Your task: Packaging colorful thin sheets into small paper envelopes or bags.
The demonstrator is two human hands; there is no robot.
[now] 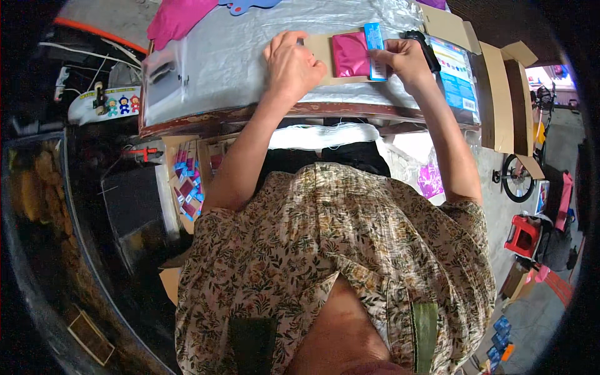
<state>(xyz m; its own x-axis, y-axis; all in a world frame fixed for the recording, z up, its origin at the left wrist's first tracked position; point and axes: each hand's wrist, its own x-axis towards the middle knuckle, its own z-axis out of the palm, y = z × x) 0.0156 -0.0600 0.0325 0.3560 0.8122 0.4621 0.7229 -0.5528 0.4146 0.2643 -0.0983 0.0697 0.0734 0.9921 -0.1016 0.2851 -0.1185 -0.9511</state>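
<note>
On the silvery-covered table a flat pink packet [351,55] lies on a piece of brown cardboard [322,45]. A narrow blue printed card [375,39] stands across the packet's right edge. My right hand [407,61] pinches this card between thumb and fingers from the right. At the cardboard's left end is my left hand [292,67], its fingers curled and its thumb over the cardboard. A small dark bit shows at its fingertips, but what they hold is hidden. A black object [424,50] sits at my right wrist; its kind is unclear.
Blue printed packs [455,78] lie right of my right hand, beside an open cardboard box [500,100]. Clear plastic [164,81] covers the table's left end. Below left, a carton [172,169] holds pink-and-blue packets. White string [322,135] lies by the wooden table edge [244,117].
</note>
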